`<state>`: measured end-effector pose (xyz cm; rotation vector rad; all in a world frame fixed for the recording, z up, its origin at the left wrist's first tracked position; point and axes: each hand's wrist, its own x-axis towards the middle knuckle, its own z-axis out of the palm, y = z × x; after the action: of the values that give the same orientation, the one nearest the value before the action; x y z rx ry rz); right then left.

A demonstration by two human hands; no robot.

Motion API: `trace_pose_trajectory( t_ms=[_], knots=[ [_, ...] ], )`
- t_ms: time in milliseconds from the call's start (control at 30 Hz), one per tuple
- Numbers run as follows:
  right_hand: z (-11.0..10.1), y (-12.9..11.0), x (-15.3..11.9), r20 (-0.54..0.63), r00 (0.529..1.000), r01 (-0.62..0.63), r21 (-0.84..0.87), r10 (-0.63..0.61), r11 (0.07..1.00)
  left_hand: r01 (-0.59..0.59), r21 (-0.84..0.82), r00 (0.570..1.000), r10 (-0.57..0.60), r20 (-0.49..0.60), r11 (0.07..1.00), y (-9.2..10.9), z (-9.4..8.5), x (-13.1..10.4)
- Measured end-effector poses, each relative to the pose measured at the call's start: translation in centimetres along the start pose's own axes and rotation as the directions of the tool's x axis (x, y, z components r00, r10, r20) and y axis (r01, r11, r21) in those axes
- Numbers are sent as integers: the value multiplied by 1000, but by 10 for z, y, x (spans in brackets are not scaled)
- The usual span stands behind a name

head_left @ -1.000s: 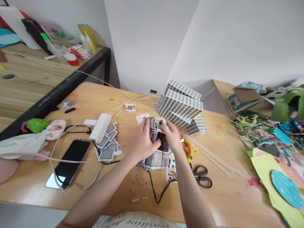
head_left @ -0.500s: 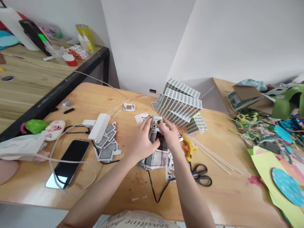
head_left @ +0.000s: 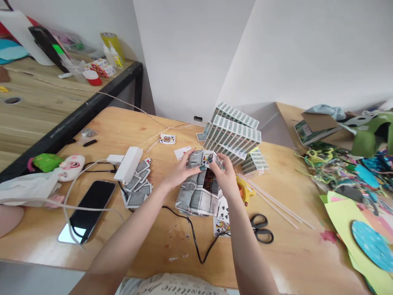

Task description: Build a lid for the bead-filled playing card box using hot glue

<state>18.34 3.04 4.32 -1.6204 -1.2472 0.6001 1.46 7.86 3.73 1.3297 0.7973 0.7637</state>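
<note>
Cloth [head_left: 172,287] lettering, upside down: "Sensitive"

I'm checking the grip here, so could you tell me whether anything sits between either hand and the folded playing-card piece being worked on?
Nothing visible does. The left hand and right hand both grip the folded card piece directly at its upper edge. The glue gun lies just behind the right hand, apart from the grip.

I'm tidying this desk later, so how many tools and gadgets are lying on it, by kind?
Phone: 1
Scissors: 1
Yellow glue gun: 1
White power adapter: 1
Total: 4
Both hands, left and right, hold the folded card piece.
</note>
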Motion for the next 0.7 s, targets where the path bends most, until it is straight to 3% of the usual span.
trace_pose_trajectory(
  t_ms=[167,267,467,700],
  knots=[
    [4,-2,8,30,1000,2,113,-5,994,16,-59,1000,-15,5,998,-7,12,5],
    [6,-6,11,15,999,34,166,-37,985,-51,-53,998,49,-34,997,-3,14,4],
    [10,-30,-5,-98,977,199,110,-189,974,-233,210,957,262,-122,949,23,13,-14],
    [17,-43,-20,-105,960,261,16,-258,965,-254,509,913,378,-155,822,41,16,-32]
  ],
)
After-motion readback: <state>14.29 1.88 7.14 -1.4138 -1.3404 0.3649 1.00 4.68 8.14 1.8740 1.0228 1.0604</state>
